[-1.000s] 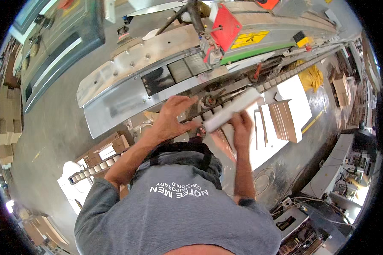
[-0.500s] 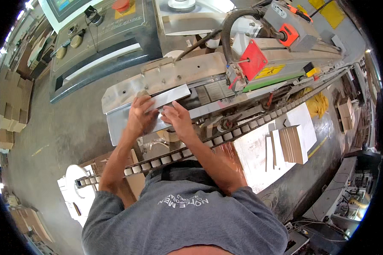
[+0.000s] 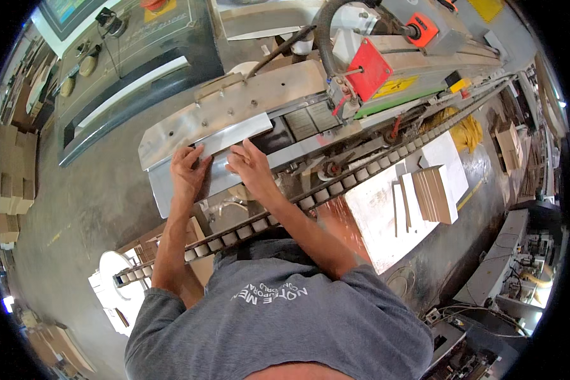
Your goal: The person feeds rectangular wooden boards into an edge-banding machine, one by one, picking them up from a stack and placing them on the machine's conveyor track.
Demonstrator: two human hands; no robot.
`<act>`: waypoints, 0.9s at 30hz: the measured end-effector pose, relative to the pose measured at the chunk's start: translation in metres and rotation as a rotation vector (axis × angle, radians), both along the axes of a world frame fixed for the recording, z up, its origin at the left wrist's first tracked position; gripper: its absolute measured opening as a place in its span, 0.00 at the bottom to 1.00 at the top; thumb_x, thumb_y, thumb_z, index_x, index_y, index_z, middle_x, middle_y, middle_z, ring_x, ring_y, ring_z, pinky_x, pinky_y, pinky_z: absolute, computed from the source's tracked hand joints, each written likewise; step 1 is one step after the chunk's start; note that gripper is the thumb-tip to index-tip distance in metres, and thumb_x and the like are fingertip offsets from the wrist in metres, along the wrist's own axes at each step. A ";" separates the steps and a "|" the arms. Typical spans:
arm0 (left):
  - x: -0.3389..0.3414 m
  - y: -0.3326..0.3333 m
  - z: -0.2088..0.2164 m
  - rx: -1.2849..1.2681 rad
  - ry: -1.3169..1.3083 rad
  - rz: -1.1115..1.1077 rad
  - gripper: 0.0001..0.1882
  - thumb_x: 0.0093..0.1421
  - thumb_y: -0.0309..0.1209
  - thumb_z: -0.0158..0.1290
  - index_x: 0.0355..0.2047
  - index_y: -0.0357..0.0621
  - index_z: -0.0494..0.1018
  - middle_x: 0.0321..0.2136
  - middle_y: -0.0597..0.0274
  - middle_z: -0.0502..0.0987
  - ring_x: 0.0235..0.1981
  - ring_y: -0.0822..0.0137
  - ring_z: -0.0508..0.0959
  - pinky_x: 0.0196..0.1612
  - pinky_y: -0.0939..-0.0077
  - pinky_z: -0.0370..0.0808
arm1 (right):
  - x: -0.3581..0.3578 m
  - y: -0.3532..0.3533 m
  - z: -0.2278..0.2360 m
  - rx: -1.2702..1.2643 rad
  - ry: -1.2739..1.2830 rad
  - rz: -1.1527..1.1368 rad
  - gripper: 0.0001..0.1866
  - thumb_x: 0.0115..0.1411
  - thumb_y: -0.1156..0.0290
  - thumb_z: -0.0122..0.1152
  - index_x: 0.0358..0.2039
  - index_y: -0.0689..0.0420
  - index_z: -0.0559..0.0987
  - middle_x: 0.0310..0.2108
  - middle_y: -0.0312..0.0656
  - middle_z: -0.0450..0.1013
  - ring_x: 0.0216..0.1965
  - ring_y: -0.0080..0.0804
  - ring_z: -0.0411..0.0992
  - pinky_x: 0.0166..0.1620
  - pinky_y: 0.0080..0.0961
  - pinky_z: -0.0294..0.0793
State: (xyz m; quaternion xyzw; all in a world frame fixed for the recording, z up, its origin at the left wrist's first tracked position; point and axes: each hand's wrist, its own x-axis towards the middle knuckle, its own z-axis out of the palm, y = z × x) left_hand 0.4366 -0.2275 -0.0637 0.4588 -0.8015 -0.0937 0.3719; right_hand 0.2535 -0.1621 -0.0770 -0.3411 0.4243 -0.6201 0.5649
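A narrow, smooth white strip (image 3: 241, 133) lies along the back guard of a metal feed bed (image 3: 218, 177) on a long machine. My left hand (image 3: 189, 170) is closed at the strip's left part, fingers bent, with the thumb and index fingertips by its near edge. To its right, my right hand (image 3: 252, 167) has curled fingers, with its fingertips at the same near edge. The strip's right end sticks out beyond my right fingers over a dark slot. The undersides of my fingers are hidden.
A roller chain rail (image 3: 307, 201) runs between me and the bed. Ahead stand a red plate (image 3: 368, 69) and a ribbed hose (image 3: 323, 44). A dark control console (image 3: 136, 95) is at the far left. Brown boards (image 3: 434, 195) stand on a white sheet at right.
My left hand has slid left along the strip, away from my right hand. The view has shifted, and the strip itself has barely moved against the machine.
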 end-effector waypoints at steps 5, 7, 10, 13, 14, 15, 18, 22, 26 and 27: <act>-0.007 0.002 0.000 0.139 0.067 -0.004 0.17 0.49 0.25 0.67 0.41 0.41 0.82 0.29 0.55 0.77 0.32 0.54 0.77 0.36 0.64 0.74 | -0.010 0.001 0.006 0.019 0.101 0.000 0.34 0.65 0.61 0.57 0.57 0.80 0.60 0.54 0.62 0.70 0.41 0.31 0.75 0.41 0.26 0.76; -0.017 0.000 -0.003 0.103 0.059 -0.020 0.17 0.49 0.25 0.67 0.41 0.41 0.82 0.29 0.55 0.76 0.32 0.54 0.77 0.36 0.64 0.74 | -0.021 -0.002 0.001 0.010 0.127 0.037 0.32 0.65 0.61 0.57 0.55 0.79 0.62 0.51 0.60 0.72 0.39 0.30 0.75 0.39 0.26 0.76; -0.037 -0.004 -0.003 0.092 0.051 -0.044 0.17 0.49 0.26 0.67 0.41 0.41 0.82 0.28 0.54 0.76 0.30 0.55 0.76 0.34 0.64 0.74 | -0.036 -0.004 -0.003 -0.010 0.184 -0.037 0.24 0.65 0.66 0.57 0.48 0.76 0.66 0.42 0.52 0.74 0.35 0.26 0.74 0.38 0.24 0.77; -0.062 -0.004 0.004 0.135 0.040 -0.058 0.16 0.49 0.26 0.68 0.41 0.41 0.82 0.27 0.54 0.75 0.28 0.55 0.76 0.32 0.64 0.74 | -0.059 -0.006 0.008 0.020 0.110 -0.104 0.20 0.65 0.66 0.57 0.40 0.73 0.66 0.39 0.49 0.74 0.34 0.22 0.73 0.36 0.24 0.80; -0.071 -0.005 0.006 0.150 0.034 -0.062 0.16 0.49 0.27 0.68 0.41 0.41 0.82 0.26 0.53 0.75 0.27 0.55 0.76 0.31 0.64 0.74 | -0.068 -0.006 0.008 0.024 0.107 -0.106 0.20 0.65 0.66 0.57 0.40 0.73 0.66 0.39 0.49 0.74 0.34 0.22 0.73 0.36 0.24 0.80; -0.079 -0.006 0.006 0.154 0.031 -0.065 0.16 0.49 0.27 0.68 0.41 0.41 0.82 0.26 0.53 0.75 0.27 0.55 0.76 0.31 0.64 0.74 | -0.076 -0.006 0.008 0.025 0.090 -0.119 0.14 0.64 0.69 0.58 0.36 0.68 0.67 0.38 0.44 0.74 0.34 0.20 0.73 0.37 0.22 0.81; -0.105 -0.012 0.004 0.159 0.031 -0.096 0.16 0.49 0.27 0.68 0.40 0.42 0.82 0.25 0.53 0.75 0.27 0.54 0.76 0.31 0.63 0.73 | -0.101 -0.008 0.011 0.029 0.095 -0.151 0.10 0.64 0.72 0.59 0.29 0.59 0.68 0.33 0.34 0.71 0.32 0.15 0.70 0.37 0.20 0.82; -0.145 -0.017 0.000 0.139 0.030 -0.114 0.15 0.50 0.28 0.67 0.39 0.42 0.82 0.25 0.54 0.75 0.26 0.53 0.76 0.31 0.62 0.73 | -0.136 -0.010 0.015 0.081 0.111 -0.174 0.08 0.65 0.71 0.56 0.30 0.59 0.69 0.28 0.31 0.69 0.28 0.14 0.68 0.34 0.18 0.79; -0.190 -0.019 0.005 0.171 -0.025 -0.129 0.14 0.51 0.31 0.67 0.38 0.44 0.83 0.24 0.56 0.75 0.26 0.53 0.76 0.31 0.61 0.73 | -0.174 -0.003 0.012 0.045 0.198 -0.223 0.13 0.66 0.71 0.56 0.41 0.70 0.70 0.32 0.41 0.76 0.29 0.23 0.76 0.33 0.21 0.79; -0.200 -0.018 0.006 0.153 -0.042 -0.137 0.14 0.51 0.33 0.66 0.39 0.44 0.83 0.24 0.56 0.75 0.27 0.53 0.76 0.32 0.61 0.73 | -0.178 0.005 0.013 0.014 0.260 -0.300 0.17 0.66 0.71 0.56 0.48 0.71 0.70 0.35 0.43 0.78 0.32 0.23 0.76 0.34 0.22 0.79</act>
